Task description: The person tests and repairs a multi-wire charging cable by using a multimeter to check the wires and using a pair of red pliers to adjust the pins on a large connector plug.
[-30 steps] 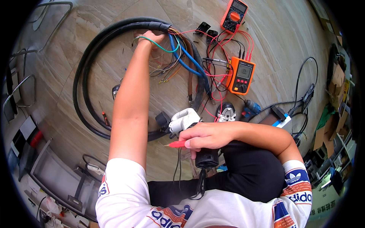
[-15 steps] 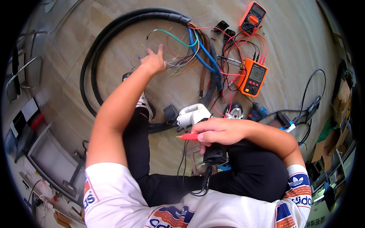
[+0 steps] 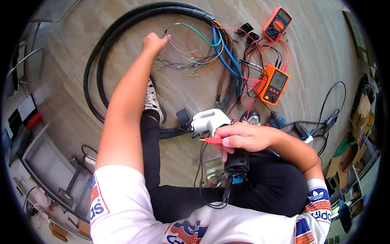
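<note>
My left hand (image 3: 155, 44) is at the upper left inside the black cable coil (image 3: 103, 49), fingers curled by the loose thin wires and green wire (image 3: 195, 30); what they hold, if anything, is too small to make out. My right hand (image 3: 248, 138) grips a red probe (image 3: 213, 140), its pointed tip facing left. That hand rests over a black cylindrical connector (image 3: 236, 164), beside a white handled connector (image 3: 209, 120). Thicker blue wires (image 3: 223, 59) emerge from the cable's sheathed end. An orange meter (image 3: 274, 84) and a second red-orange multimeter (image 3: 277, 24) lie to the right with tangled leads.
My left shoe (image 3: 152, 99) is inside the coil. A blue drill (image 3: 277, 120) lies right of my feet. A grey-framed piece of furniture (image 3: 42, 154) is at the left; cardboard (image 3: 345, 162) and clutter line the right. Small black parts (image 3: 245, 30) lie near the upper meter.
My left hand came out from the wire bundle with fingers spread, then moved up and left and curled its fingers. The view has shifted, showing more of my left leg and shoe.
</note>
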A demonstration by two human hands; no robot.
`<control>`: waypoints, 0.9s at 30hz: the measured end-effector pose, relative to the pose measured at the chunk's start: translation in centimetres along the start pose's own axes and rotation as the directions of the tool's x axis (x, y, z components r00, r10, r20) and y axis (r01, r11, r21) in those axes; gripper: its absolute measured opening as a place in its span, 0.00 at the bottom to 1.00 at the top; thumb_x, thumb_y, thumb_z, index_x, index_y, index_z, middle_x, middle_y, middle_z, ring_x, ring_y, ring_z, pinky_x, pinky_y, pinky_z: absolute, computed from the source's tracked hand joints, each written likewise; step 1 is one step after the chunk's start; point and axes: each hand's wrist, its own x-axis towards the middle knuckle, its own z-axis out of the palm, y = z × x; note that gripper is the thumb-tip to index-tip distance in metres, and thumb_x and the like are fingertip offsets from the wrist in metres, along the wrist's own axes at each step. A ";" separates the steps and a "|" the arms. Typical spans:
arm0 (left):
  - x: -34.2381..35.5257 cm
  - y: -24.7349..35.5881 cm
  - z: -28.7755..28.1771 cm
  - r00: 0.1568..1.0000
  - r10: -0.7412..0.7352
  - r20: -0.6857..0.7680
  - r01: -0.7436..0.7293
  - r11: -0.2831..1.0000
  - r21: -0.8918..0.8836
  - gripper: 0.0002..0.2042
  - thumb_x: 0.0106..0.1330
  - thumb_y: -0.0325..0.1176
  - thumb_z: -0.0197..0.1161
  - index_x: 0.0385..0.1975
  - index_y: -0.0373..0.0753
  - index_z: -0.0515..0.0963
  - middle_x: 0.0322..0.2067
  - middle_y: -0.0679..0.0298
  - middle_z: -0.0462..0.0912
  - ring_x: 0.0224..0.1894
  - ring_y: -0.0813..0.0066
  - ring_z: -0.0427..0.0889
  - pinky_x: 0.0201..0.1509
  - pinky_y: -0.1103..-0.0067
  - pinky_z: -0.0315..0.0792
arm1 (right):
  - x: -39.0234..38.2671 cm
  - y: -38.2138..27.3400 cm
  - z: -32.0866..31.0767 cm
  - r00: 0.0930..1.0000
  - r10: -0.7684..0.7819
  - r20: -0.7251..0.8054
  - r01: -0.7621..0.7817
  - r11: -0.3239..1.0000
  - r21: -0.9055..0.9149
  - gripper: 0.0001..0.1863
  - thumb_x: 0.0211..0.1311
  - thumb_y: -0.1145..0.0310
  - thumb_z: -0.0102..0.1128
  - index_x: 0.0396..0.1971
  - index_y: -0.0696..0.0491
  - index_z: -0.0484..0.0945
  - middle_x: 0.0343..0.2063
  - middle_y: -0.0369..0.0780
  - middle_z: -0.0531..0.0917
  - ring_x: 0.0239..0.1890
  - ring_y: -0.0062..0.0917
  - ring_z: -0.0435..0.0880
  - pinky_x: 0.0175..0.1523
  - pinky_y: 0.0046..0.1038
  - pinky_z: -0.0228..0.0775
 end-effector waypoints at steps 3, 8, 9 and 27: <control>2.9 -2.8 2.8 0.978 -0.059 -0.202 0.063 0.998 0.017 0.26 0.57 0.55 0.64 0.26 0.30 0.83 0.28 0.48 0.85 0.36 0.56 0.86 0.47 0.68 0.79 | 0.6 -0.1 0.1 0.999 -0.008 0.049 0.008 1.000 -0.011 0.17 0.73 0.60 0.41 0.41 0.59 0.73 0.26 0.37 0.77 0.38 0.23 0.85 0.43 0.28 0.70; 0.8 -1.7 3.6 0.986 -0.098 -0.135 0.088 0.993 -0.079 0.21 0.63 0.47 0.60 0.18 0.34 0.82 0.16 0.57 0.83 0.21 0.69 0.85 0.37 0.75 0.80 | 0.3 0.5 -0.1 1.000 -0.011 -0.003 0.011 1.000 -0.009 0.17 0.73 0.60 0.42 0.42 0.59 0.73 0.27 0.38 0.81 0.38 0.23 0.84 0.43 0.28 0.70; 0.6 -2.3 2.2 0.976 -0.177 -0.130 0.132 0.946 -0.297 0.18 0.63 0.43 0.61 0.20 0.34 0.82 0.17 0.57 0.83 0.21 0.70 0.85 0.35 0.77 0.80 | 0.3 0.0 -0.4 1.000 -0.020 0.010 0.020 0.999 -0.029 0.17 0.73 0.60 0.42 0.42 0.59 0.73 0.26 0.38 0.81 0.38 0.23 0.84 0.43 0.28 0.70; -22.9 3.3 -7.1 0.818 0.564 -0.115 -0.468 0.535 -0.704 0.10 0.74 0.35 0.56 0.39 0.34 0.81 0.31 0.69 0.79 0.32 0.87 0.72 0.36 0.87 0.66 | 0.2 0.3 0.6 0.999 -0.015 -0.051 0.017 0.999 0.040 0.16 0.72 0.62 0.42 0.39 0.59 0.74 0.26 0.36 0.74 0.37 0.26 0.86 0.45 0.27 0.70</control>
